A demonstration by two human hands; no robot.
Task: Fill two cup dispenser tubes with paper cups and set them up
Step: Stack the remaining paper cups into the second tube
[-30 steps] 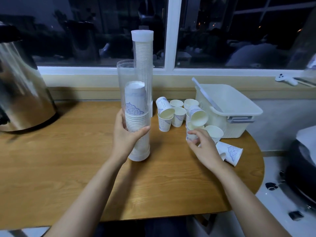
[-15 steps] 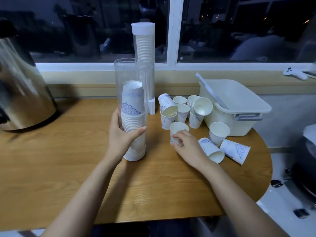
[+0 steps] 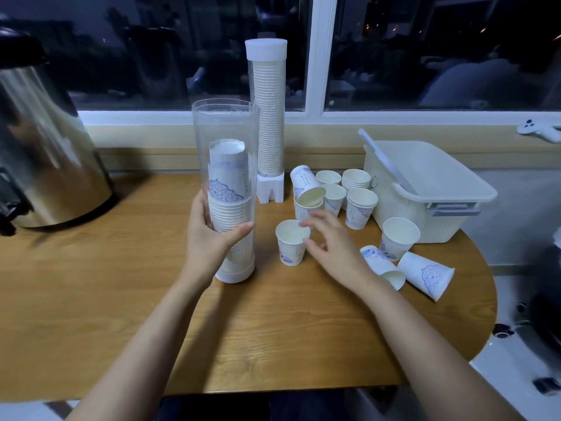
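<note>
From the head view, the job looks a little past halfway. One tall tube point(image 3: 268, 117) stands at the back by the window, packed with cups up to its white cap point(image 3: 266, 49) and set on its base, so I'd call that one finished. The second, a clear tube point(image 3: 226, 132), stands open-topped on the worktop point(image 3: 91, 284) with the left hand point(image 3: 212, 238) wrapped round its lower part. The stack of cups point(image 3: 227, 177) inside reaches about halfway up, so there is more to load and a cap yet to fit.

The right hand point(image 3: 331, 247) is at an upright cup point(image 3: 291, 243) just beside the tube, fingertips at its rim and thumb near its side. I cannot tell if it actually grips.

More loose cups point(image 3: 334, 192) cluster behind, near a white bin point(image 3: 425, 183). Two lying cups point(image 3: 425, 275) rest close to the rounded right edge and, I'd guess, could roll off. A steel urn point(image 3: 45, 147) crowds the left. The wood in front of the hands is the open ground for moving.
</note>
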